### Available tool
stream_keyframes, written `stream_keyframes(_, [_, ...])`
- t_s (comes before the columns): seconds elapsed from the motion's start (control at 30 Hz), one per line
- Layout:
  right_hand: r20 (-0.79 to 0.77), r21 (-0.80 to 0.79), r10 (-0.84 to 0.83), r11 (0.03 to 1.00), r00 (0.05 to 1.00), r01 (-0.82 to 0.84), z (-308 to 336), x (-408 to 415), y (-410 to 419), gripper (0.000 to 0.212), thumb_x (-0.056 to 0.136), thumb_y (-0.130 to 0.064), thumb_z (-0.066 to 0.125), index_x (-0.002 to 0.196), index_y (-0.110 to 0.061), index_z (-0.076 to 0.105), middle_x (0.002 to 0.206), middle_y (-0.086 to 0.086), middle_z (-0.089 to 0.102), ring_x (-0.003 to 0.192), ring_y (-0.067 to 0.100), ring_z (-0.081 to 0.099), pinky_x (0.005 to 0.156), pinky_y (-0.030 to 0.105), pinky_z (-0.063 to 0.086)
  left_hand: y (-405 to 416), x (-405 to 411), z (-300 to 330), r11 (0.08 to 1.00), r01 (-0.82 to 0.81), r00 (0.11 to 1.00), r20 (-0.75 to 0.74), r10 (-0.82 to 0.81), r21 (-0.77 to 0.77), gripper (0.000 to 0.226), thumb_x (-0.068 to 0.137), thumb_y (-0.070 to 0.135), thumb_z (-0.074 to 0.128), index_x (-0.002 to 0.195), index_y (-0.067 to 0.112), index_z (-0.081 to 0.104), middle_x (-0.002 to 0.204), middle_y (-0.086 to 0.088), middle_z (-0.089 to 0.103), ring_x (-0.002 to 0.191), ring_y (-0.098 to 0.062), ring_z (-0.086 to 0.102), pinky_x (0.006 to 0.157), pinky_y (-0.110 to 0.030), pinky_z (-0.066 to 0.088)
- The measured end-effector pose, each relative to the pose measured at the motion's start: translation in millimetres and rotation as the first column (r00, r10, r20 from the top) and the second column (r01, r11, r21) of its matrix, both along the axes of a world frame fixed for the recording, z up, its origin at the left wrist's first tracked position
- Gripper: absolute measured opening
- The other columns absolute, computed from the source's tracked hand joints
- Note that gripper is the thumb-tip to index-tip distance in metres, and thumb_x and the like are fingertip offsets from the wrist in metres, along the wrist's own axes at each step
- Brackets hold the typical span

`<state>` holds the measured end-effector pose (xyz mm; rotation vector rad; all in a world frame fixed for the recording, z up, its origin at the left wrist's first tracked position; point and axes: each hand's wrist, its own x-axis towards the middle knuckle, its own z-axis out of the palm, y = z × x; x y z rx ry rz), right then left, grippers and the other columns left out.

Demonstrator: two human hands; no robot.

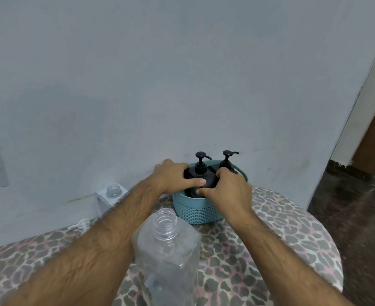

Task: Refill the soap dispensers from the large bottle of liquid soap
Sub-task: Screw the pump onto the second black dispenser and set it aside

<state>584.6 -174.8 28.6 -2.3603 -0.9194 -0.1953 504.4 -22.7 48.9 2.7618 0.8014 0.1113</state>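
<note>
Left hand (173, 176): curled round the near black dispenser (200, 173) in the teal basket (195, 212), thumb laid across its shoulder; holding it.
Right hand (228, 191): fingers bent on the front of the same dispenser at the basket's rim; gripping it, though just where the fingertips bite is hidden.
Second dispenser (227, 161): stands behind and to the right in the same basket, pump on, untouched.
Large clear bottle (166, 252): upright on the tabletop (292, 228) between the forearms, near the camera, cap off; it looks close to empty, though a clear liquid would be hard to see.
Small clear bottle (113, 191): open-necked, at the far left by the wall, well apart from the basket.
Step in hand: probably lifting the near dispenser out of the basket, or steadying it to unscrew the pump; I cannot tell which.
Doing it well: lift straight up so the body clears the rim without dragging the basket; keep one hand low on the body and turn only the collar, not the nozzle; set it on the tabletop just beside the large bottle, since the patterned cloth looks soft and might let it tip.
Risk: the forearms flank the open large bottle closely; a sideways pull could knock it over.
</note>
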Motion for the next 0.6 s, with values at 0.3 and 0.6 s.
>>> stream_keyframes(0.3, [0.121,-0.128,-0.054,0.989,0.991,0.07,9,-2,2,0.06,0.065,-0.069,0.074,0.105,-0.024,0.068,0.106,-0.002,0.063,0.103,0.022,0.058,0.088,0.04,0.045,-2,0,-2,0.995,0.039,0.999,-0.02,-0.037,0.088,0.044,0.081,0.079,0.05,0.076,0.035,0.049,0.075,0.01,0.052,0.092,-0.019,0.047,0.086,-0.041,0.035])
stream_keyframes(0.6, [0.121,-0.183,-0.085,0.977,0.989,0.107,14,-4,-1,0.059,0.066,-0.071,0.072,0.101,-0.024,0.064,0.101,-0.005,0.064,0.098,0.02,0.058,0.088,0.041,0.037,-11,-4,1,0.992,-0.079,0.975,0.217,0.056,0.1,0.069,0.069,0.073,0.07,0.119,0.025,0.07,0.115,0.004,0.071,0.11,-0.018,0.062,0.099,-0.039,0.043])
